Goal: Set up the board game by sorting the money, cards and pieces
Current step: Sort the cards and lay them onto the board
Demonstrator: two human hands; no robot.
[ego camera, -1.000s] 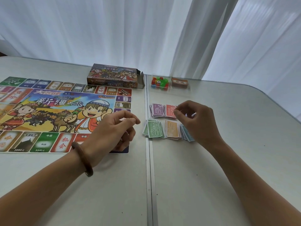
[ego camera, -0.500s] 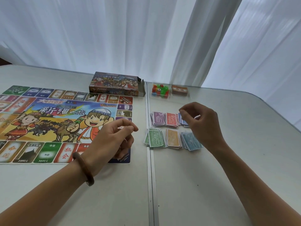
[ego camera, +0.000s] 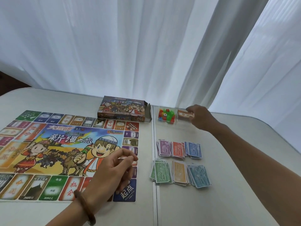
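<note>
Orange rectangular card deck (ego camera: 184, 114), right hand (ego camera: 200, 118) holding it

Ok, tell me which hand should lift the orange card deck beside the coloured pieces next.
Right. The right hand grips the card deck at the far side; the left hand hovers over the game board, well short of it.

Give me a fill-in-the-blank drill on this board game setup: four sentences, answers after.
1. The money lies sorted in ___ piles.
2. The leftmost pile in the near row is ___.
3. The right hand grips the ___ beside the coloured pieces.
4. The left hand is above the game ___.
Missing words: six; green; card deck; board.
</note>
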